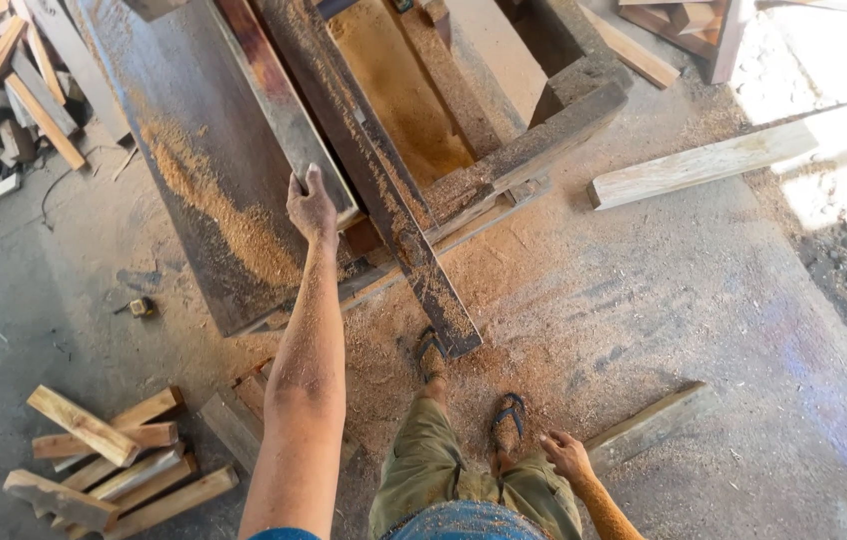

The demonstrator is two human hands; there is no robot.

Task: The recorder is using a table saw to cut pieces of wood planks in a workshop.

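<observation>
Sawdust-coated plank (284,110) at frame centre: your left hand (312,207) clamps its near end steadying it on the bench (194,190), right hand (566,455) hangs loosely open, empty.

A long, narrow, weathered grey plank (289,110) lay flat along the sawdust-strewn dark surface (194,170), its near end at the surface's front edge, gripped by the left hand (312,208).

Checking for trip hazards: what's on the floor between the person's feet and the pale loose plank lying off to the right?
Head view: only sawdust-strewn concrete floor lies between the sandalled feet and the pale plank; nothing else on that stretch.
</observation>
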